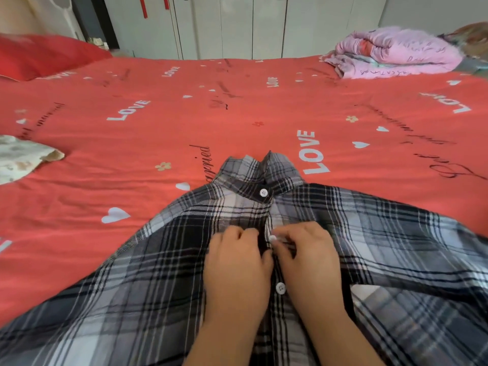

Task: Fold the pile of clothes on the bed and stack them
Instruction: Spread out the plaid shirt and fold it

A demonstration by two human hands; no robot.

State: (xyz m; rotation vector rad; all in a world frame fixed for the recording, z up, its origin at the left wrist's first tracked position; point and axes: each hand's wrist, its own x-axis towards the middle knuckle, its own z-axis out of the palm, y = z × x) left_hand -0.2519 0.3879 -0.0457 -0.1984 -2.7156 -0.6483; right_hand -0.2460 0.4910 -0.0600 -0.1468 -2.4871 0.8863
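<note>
1. Left hand [235, 260]: my fingers [248, 233] are curled down onto the front opening of the plaid shirt [158, 273], pinching its left edge so that the cloth holds taut.
2. Right hand [306, 254]: my fingers are drawn together in a pinch on the opposite edge, touching the left hand. I judge this to be fastening a button there, though the button itself is hidden.
3. Lower button [280, 288]: white, sits between my wrists and looks fastened.
4. Top button [263, 192]: white, at the collar [264, 167], which points away from me and stands slightly rumpled.
5. Plaid shirt, general: grey, black and white, spread front-up on the bed [184, 114] just before me. It is not yet folded. Closing the front should keep the panels from sliding during the fold.
6. Pale garment [21, 159]: crumpled at the bed's left edge, well apart, likely awaiting its turn.
7. Pink bundle [396, 54]: folded, at the far right corner. It is possibly the stack, but I cannot tell.
8. Red pillow [39, 56]: far left.
</note>
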